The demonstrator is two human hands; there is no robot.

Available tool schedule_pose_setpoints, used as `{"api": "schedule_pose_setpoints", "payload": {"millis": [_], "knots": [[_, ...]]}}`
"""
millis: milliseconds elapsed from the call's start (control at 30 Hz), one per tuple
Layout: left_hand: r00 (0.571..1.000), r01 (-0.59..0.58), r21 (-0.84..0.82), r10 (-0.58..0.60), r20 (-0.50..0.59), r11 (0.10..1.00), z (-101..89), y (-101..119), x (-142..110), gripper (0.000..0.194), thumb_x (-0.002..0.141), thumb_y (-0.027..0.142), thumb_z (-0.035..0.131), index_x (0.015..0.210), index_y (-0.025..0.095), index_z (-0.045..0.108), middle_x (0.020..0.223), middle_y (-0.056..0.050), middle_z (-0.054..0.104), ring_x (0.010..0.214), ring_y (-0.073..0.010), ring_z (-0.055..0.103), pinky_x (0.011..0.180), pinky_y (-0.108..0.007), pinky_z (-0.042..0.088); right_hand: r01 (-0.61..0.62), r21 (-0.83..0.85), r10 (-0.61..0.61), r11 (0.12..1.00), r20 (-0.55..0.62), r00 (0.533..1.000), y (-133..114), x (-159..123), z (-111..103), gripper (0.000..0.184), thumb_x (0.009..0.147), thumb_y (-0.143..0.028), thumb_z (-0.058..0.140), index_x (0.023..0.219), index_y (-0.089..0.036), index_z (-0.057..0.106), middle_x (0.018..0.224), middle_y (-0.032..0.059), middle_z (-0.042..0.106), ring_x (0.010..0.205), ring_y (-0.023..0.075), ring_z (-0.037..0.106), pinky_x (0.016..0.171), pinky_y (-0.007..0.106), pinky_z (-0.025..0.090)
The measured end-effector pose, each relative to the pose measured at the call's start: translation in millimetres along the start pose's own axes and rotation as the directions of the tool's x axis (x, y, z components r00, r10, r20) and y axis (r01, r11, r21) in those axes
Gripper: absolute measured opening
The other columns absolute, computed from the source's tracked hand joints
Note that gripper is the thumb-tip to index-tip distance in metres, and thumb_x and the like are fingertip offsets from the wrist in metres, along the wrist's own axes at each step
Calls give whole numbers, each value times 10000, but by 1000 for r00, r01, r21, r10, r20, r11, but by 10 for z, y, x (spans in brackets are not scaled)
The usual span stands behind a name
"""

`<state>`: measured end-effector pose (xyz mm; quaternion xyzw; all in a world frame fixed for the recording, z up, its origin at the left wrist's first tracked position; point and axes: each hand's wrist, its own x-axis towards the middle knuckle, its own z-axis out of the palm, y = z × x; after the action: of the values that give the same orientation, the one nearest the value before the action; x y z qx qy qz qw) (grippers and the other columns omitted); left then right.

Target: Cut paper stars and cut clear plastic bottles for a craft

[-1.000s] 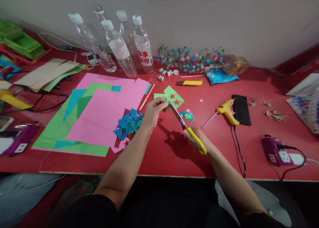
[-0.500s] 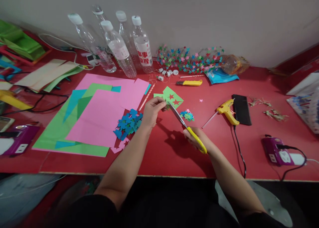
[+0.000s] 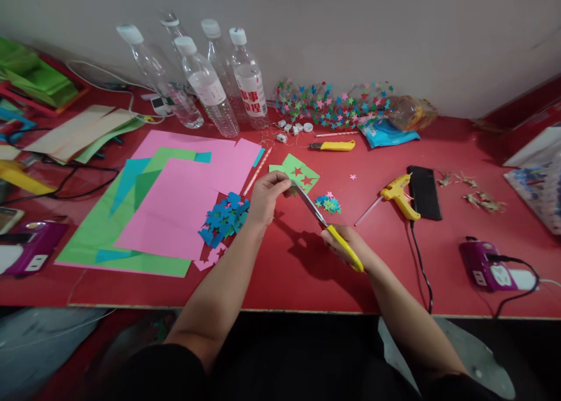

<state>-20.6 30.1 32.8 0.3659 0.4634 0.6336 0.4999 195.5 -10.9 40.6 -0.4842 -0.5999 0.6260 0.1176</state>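
Head view: with my left hand (image 3: pixel 268 195) I pinch a green paper piece (image 3: pixel 303 173) with star-shaped holes, my fingers closed on its near edge, above the middle of the red desk (image 3: pixel 284 287). My right hand (image 3: pixel 339 240), nearer and to the right, has its fingers wrapped round the yellow handles of the scissors (image 3: pixel 336 237); the blade tips reach the paper beside my left fingertips. A small heap of cut stars (image 3: pixel 328 203) lies just right of the blades.

Far and left of me stand clear bottles, among them a red-lettered bottle (image 3: pixel 249 85) and a pink-labelled bottle (image 3: pixel 211 91); I cannot tell whether any holds liquid. Right of them a star-covered bottle (image 3: pixel 333 106) lies on its side by the wall, a blue packet (image 3: pixel 388 134) near its right end. At the far left, a red-edged tray (image 3: pixel 26 99) carries green paper (image 3: pixel 33 73).
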Motion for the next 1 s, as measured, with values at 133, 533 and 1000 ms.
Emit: {"api": "schedule_pose_setpoints", "payload": {"millis": [133,533,1000], "knots": [[1000,12,-12,-12,-12,1000,36,-13,-21,103,655,242,702,632,166,636,549,14,608,524,-92,540,557,-235,435,-14,58,14,998,6,1000,-9,10,17,542,761,-728,547,652,-226,373,465,-92,354,339,49,332,329,194,284],[999,-13,-42,12,-37,999,111,-46,-63,102,660,241,699,629,160,646,549,18,605,522,-82,524,557,-230,433,-40,105,40,994,9,999,-12,4,48,474,786,-667,538,665,-222,425,443,-99,336,327,54,318,318,189,288],[999,-11,-55,9,-37,998,114,-59,-52,104,641,249,711,632,161,655,549,18,606,524,-84,523,550,-230,430,-31,62,33,998,-34,999,-11,17,79,470,788,-642,538,626,-225,395,440,-92,345,303,51,330,291,185,289]]}}
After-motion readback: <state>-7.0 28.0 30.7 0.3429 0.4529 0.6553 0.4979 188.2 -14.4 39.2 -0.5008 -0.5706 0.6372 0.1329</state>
